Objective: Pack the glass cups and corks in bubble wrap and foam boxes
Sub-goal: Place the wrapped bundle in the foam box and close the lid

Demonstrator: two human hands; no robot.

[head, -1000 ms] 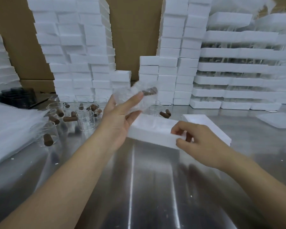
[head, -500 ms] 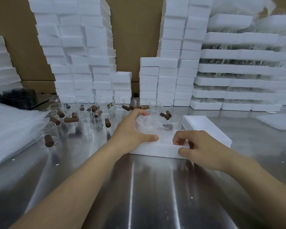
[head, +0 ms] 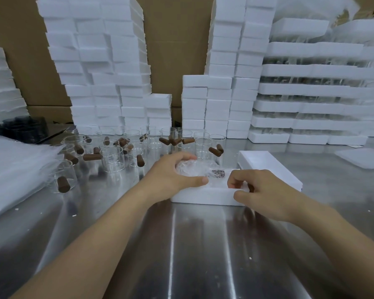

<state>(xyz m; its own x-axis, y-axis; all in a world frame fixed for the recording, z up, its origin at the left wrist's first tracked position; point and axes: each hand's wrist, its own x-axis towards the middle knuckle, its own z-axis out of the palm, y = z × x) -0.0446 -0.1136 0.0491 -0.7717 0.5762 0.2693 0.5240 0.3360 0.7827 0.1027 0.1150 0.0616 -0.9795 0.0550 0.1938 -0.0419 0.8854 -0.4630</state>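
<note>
A bubble-wrapped glass cup (head: 195,169) with a brown cork (head: 218,173) showing inside lies in an open white foam box (head: 203,196) at the middle of the steel table. My left hand (head: 173,174) is curled over the bundle and presses it into the box. My right hand (head: 260,190) pinches the box's right front rim. The foam lid (head: 268,167) lies just behind and right of the box. Several bare glass cups (head: 112,157) and loose brown corks (head: 92,157) stand behind my left hand.
Tall stacks of white foam boxes (head: 108,83) line the back against cardboard, with more stacks (head: 311,89) at the right. A pile of bubble wrap (head: 13,167) covers the left of the table. A loose foam piece (head: 363,159) lies far right.
My left hand brought the wrapped cup down from the air into the foam box and now holds it there. My right hand stayed on the box's right side.
</note>
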